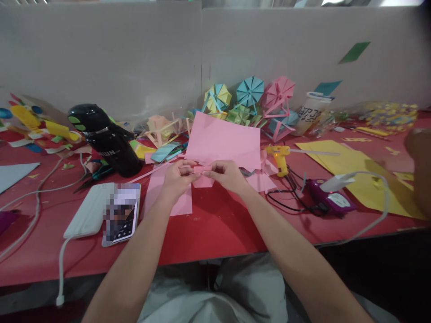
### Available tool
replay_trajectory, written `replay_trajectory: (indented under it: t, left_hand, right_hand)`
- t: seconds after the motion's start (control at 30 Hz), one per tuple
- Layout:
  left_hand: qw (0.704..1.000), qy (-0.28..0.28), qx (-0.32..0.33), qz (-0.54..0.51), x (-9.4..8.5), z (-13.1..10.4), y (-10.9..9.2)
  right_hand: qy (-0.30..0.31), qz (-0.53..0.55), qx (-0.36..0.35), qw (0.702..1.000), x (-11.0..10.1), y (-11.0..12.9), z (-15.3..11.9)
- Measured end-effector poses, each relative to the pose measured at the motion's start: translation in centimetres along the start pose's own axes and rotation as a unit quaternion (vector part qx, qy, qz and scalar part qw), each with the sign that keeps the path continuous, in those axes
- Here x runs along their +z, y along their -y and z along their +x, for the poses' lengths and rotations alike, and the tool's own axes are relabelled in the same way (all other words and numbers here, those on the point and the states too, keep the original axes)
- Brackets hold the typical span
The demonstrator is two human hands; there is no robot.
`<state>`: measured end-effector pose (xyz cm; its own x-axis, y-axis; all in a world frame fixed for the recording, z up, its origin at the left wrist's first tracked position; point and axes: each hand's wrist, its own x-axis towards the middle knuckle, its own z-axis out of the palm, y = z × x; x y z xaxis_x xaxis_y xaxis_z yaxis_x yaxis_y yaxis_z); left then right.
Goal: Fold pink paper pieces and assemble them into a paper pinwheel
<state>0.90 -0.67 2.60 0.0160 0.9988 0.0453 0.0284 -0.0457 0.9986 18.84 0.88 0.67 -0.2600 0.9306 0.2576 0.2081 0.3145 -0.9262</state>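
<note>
A small piece of pink paper (pixel 203 181) is pinched between my two hands, with a crease or folded strip along its upper edge. My left hand (pixel 177 181) grips its left end between thumb and fingers. On the right end, my right hand (pixel 229 175) closes in the same way. Just behind my hands, a large pink sheet (pixel 224 141) leans up against other paper. Another pink sheet (pixel 182 204) lies flat under my left hand and wrist. Pink scraps (pixel 261 181) are to the right of my right hand.
Folded-paper wheels (pixel 249 92) stand at the back. On the left are a black bottle (pixel 112 146), a white power bank (pixel 90 211) and a phone (pixel 124 217). A yellow glue gun (pixel 280 157), a purple power socket (pixel 332 197) and yellow sheets (pixel 363 179) lie right.
</note>
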Motion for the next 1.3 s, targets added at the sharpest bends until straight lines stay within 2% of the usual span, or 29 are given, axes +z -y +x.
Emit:
replay_trajectory:
  t: [0.23, 0.5, 0.67, 0.77, 0.87, 1.0, 1.1, 1.23, 1.3]
  left_hand:
    - [1.0, -0.016, -0.009, 0.008, 0.2, 0.1, 0.2]
    - [0.999, 0.022, 0.04, 0.023, 0.2, 0.2, 0.5]
    - [0.99, 0.008, 0.114, 0.082, -0.1, 0.5, 1.2]
    - [0.981, 0.0, 0.161, 0.107, -0.2, 0.5, 1.3]
    - [0.964, 0.027, 0.212, 0.158, -0.2, 0.2, 1.0]
    - [0.923, 0.066, 0.276, 0.261, -0.3, 0.1, 1.2]
    - [0.902, 0.092, 0.257, 0.335, -0.4, 0.1, 1.5]
    - [0.893, 0.159, 0.196, 0.372, -0.6, -0.1, 1.5]
    - [0.891, 0.182, 0.17, 0.379, -0.8, -0.3, 1.4]
  right_hand:
    - [0.019, -0.011, -0.005, 1.0, 0.2, 0.5, -0.1]
    - [0.007, -0.044, -0.015, 0.999, -0.3, 0.1, -0.2]
    - [0.003, -0.001, -0.017, 1.0, 0.0, 0.5, -0.2]
    - [-0.001, -0.029, -0.051, 0.998, 0.0, 0.7, -0.3]
    - [-0.017, -0.085, -0.091, 0.992, -0.2, 0.6, -0.4]
    - [-0.02, -0.143, -0.156, 0.977, -0.2, 0.0, -0.3]
    - [0.021, -0.194, -0.156, 0.968, -0.1, -0.4, -0.3]
    - [0.108, -0.255, -0.084, 0.957, -0.2, -0.5, -0.5]
    - [0.135, -0.259, -0.078, 0.953, -0.4, -0.4, -0.6]
